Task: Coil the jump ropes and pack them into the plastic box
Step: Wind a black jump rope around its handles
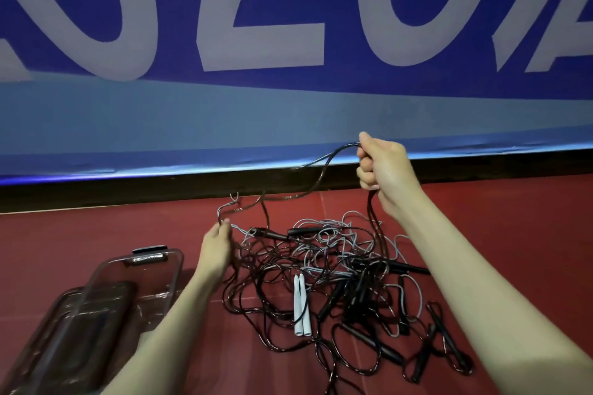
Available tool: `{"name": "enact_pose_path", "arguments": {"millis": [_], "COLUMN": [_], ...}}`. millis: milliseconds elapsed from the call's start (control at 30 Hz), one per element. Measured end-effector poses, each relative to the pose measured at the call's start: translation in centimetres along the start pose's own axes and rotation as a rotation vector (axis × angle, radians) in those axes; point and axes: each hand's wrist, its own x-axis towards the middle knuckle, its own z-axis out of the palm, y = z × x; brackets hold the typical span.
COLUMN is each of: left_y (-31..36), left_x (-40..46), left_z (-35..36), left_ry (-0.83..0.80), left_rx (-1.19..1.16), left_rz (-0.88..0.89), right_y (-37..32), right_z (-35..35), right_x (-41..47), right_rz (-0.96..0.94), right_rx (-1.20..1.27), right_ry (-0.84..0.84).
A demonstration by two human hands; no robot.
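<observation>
A tangle of jump ropes lies on the red floor, dark and grey cords mixed, with black handles and a pair of white handles. My right hand is raised above the pile and grips a dark rope that hangs down on both sides. My left hand is lower, at the pile's left edge, pinching loops of dark and grey cord. The clear plastic box stands at the lower left, beside my left forearm.
The box's lid leans over its near end at the bottom left. A blue banner with large pale letters runs along the wall behind, above a black baseboard. Red floor stretches to the right.
</observation>
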Motion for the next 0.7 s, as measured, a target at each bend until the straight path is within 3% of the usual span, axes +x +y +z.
{"name": "enact_pose_path", "arguments": {"millis": [133,267,467,600,700], "left_y": [7.5,14.1,18.9,17.9,15.9], "left_x": [-0.4,-2.4,-6.7,-5.9,-3.8], "left_z": [0.2,-0.2,-0.8,-1.1,-2.1], "left_ry": [0.027,-0.169,-0.130,-0.011,0.105], "left_rx": [-0.018,-0.143,0.256,0.367,0.362], "left_rz": [0.198,0.364,0.825,0.808,0.746], "right_y": [0.6,1.6,2.4,3.3,3.9], "right_z": [-0.4,-1.7,-3.6,-4.5,-5.0], "right_x": [0.3,0.9,2.0,2.1,1.9], "right_rz": [-0.003,0.043,0.068,0.077,0.063], "right_rx": [-0.034,-0.072,-0.183,-0.359,-0.314], "right_ry": [0.053,0.060,0.052,0.049,0.160]}}
